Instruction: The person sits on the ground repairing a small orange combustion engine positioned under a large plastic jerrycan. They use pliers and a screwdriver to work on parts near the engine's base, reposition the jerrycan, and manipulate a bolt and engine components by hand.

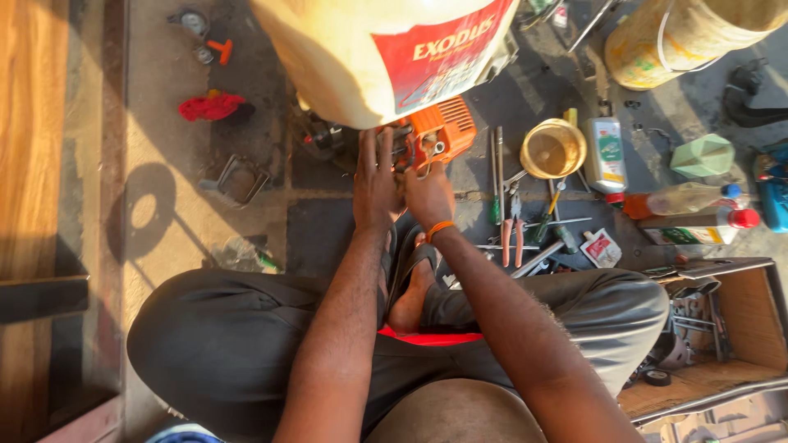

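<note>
Under the cream tank (345, 57), both hands — left hand (376, 184), right hand (428, 195) — on the orange engine (443, 127).

A red label (439, 57) fronts the cream tank (345, 57); a small red-white packet (602, 248) lies right.

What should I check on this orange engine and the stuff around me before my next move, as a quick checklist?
1. Both hands on the work: ok. Left hand lies flat beside the orange engine; right hand is at its lower edge.
2. Anything gripped in the fingers: cannot tell; the right hand's fingertips are hidden against the engine.
3. Tank steady: cannot tell; it stands over the engine, its base hidden.
4. Tools in reach: ok. Pliers and a screwdriver lie on the floor right of the right hand.
5. Bottle shut: ok; it lies flat with its red cap on.
6. Bowl upright: ok.
</note>
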Action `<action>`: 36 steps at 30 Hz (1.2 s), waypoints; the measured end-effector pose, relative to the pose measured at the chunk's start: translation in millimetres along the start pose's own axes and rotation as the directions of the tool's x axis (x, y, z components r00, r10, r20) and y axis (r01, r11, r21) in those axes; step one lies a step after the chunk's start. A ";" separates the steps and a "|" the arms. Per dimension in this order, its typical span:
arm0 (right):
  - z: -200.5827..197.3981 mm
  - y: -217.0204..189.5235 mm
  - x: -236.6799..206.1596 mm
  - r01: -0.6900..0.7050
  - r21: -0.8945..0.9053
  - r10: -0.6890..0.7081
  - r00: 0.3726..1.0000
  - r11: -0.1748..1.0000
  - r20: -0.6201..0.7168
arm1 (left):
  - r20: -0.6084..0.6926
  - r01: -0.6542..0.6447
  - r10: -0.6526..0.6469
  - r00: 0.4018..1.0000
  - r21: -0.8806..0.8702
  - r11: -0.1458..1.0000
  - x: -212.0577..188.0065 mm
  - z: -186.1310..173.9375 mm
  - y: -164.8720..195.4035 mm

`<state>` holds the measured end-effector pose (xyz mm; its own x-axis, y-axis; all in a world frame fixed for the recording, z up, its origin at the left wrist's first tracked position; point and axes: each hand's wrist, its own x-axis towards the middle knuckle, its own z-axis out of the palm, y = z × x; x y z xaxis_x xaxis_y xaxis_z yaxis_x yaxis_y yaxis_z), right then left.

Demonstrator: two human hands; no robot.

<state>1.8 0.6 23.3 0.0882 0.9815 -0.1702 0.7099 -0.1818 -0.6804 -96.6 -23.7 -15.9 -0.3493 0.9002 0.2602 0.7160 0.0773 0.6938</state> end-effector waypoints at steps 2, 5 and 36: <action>-2.5 3.4 1.3 0.009 0.063 -0.011 1.000 0.998 0.021 | -0.023 0.171 -0.188 0.982 -0.321 0.932 -4.1 -3.6 -8.9; -2.5 3.8 0.9 0.034 0.063 -0.034 0.999 0.997 -0.004 | 0.144 0.382 -0.458 0.877 -0.786 0.486 4.4 -12.2 -31.4; 19.5 16.6 -6.1 0.106 -0.266 -0.110 0.994 0.958 -0.001 | 0.114 0.269 -0.244 0.963 -0.454 0.850 38.8 24.5 -37.9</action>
<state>-0.6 -9.6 -0.9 0.0102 0.9956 -0.0935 0.8756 -0.0540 -0.4800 -122.5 18.8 -48.5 -0.4419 0.8971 0.0048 0.2401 0.1131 0.9641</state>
